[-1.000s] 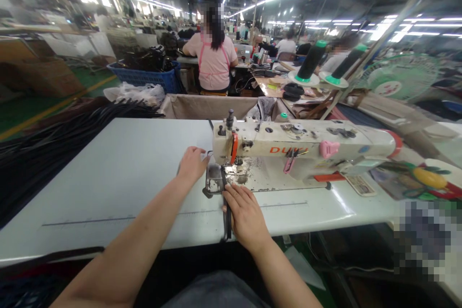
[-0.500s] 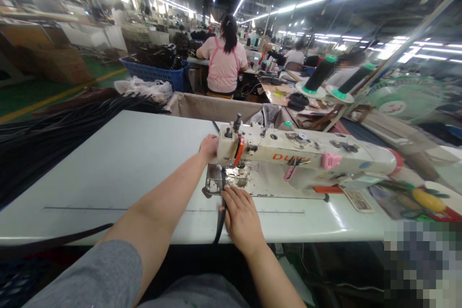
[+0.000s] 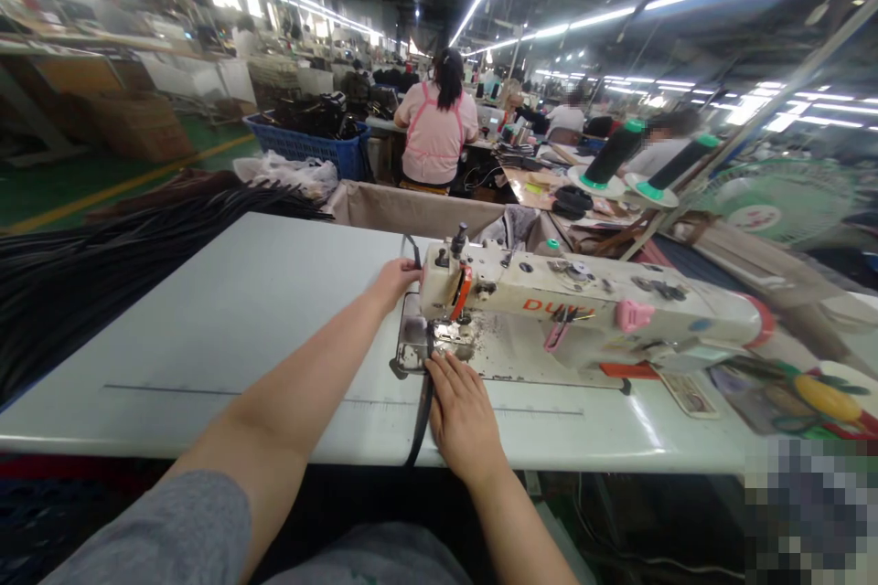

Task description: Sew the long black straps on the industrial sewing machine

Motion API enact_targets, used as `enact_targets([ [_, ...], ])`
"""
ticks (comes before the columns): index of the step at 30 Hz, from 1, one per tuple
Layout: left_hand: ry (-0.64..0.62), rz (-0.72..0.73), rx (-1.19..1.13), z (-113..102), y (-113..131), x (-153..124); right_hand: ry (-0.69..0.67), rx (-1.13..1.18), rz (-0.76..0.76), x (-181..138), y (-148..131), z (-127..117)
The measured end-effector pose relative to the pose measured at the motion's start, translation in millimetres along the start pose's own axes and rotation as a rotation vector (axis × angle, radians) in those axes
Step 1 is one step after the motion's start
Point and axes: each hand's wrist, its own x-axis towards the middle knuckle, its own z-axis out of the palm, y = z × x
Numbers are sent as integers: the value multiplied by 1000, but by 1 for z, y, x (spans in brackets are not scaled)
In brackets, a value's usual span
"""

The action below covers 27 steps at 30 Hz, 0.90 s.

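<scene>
A cream sewing machine (image 3: 590,302) stands on the white table (image 3: 226,320). A narrow black strap (image 3: 422,411) runs from the table's front edge up under the needle. My right hand (image 3: 463,411) lies flat on the table beside the strap, fingers stretched toward the needle plate (image 3: 439,343). My left hand (image 3: 394,279) reaches behind the machine head, fingers curled round the strap where it comes out at the back.
A heap of black straps (image 3: 82,274) covers the table's left end. Two black thread cones (image 3: 610,155) and a fan (image 3: 782,201) stand behind the machine. A person in pink (image 3: 439,132) sits ahead beside a blue crate (image 3: 308,146). Colourful clutter (image 3: 809,393) lies at right.
My left hand has moved from the needle plate's left side up and back behind the machine head. The right hand has stayed beside the strap. The view has shifted slightly.
</scene>
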Motion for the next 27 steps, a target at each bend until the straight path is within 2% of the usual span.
enact_targets([
  [6, 28, -34, -230, -27, 10, -38, 297, 132, 141, -9, 10, -1],
  [12, 59, -45, -328, -48, 0, -99, 680, 145, 529, -15, 45, -33],
  [14, 83, -48, -360, -49, -7, -117, 750, 179, 621, -9, 60, -47],
  [19, 107, -61, -349, -48, -17, -150, 698, 405, 699, 20, 82, -72],
  [23, 108, -26, -308, -47, -18, -172, 685, 576, 709, 34, 78, -79],
  [27, 127, -13, -282, -50, -16, -188, 723, 675, 740, 26, 67, -75],
])
